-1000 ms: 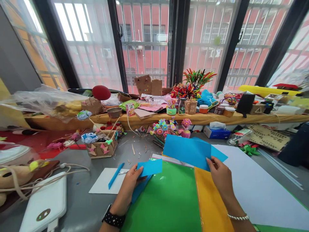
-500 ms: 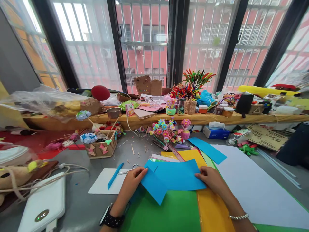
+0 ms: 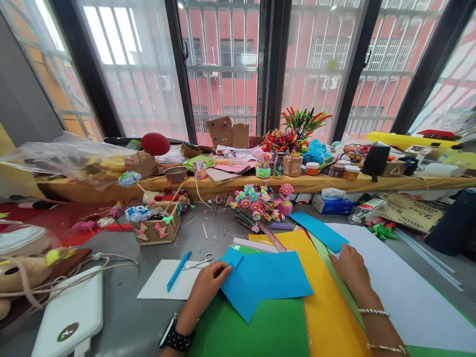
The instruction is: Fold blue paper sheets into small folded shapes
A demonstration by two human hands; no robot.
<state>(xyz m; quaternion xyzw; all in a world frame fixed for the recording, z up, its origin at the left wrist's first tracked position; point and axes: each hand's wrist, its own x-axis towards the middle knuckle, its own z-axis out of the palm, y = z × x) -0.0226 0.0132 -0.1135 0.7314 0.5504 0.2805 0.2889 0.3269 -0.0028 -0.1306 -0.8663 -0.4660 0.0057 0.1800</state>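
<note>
My left hand (image 3: 210,285) pinches the left part of a bright blue paper sheet (image 3: 275,272), where a corner is folded over and a pointed flap hangs down. The sheet lies over green paper (image 3: 275,327) and yellow paper (image 3: 327,317). At the lower right end of a separate blue paper strip (image 3: 316,229), my right hand (image 3: 351,270) has its thumb and fingers closed on the edge. Left of my left hand, scissors (image 3: 201,263) and a narrow folded blue paper piece (image 3: 179,271) rest on a white board (image 3: 159,280).
A large white sheet (image 3: 401,287) spreads at the right. A cardboard box (image 3: 158,228) and colourful craft flowers (image 3: 256,201) stand farther back, with a tissue box (image 3: 332,204) to their right. A white power bank (image 3: 70,312) with cables lies at the left.
My right hand has let go of the blue sheet's right side and moved right to the blue strip. My left hand, still holding the sheet, has shifted slightly right.
</note>
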